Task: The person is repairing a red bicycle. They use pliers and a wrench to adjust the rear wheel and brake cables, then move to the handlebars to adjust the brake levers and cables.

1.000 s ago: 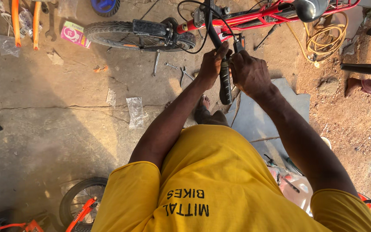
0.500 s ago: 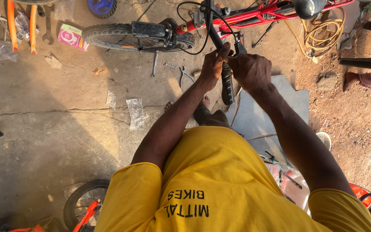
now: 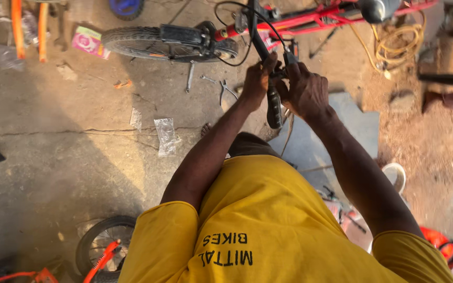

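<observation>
A red bicycle (image 3: 310,18) lies across the concrete floor in front of me, its black front tyre (image 3: 169,44) to the left. Its black handlebar (image 3: 255,31) runs down to a rubber grip (image 3: 274,110) between my hands. My left hand (image 3: 257,81) is closed around the bar just above the grip. My right hand (image 3: 306,93) is closed on the fitting beside the bar, touching the left hand. Black cables loop above both hands. What sits under my right palm is hidden.
A spanner (image 3: 190,76) and pliers (image 3: 227,90) lie on the floor near the tyre. Also around are a clear plastic bag (image 3: 166,137), a pink packet (image 3: 88,42), orange frame parts (image 3: 27,26), a coiled yellow hose (image 3: 394,42), a grey slab (image 3: 342,131) and a small wheel (image 3: 100,245).
Both hands stay clamped at the same spot on the handlebar. The view has shifted slightly; nothing was let go or picked up.
</observation>
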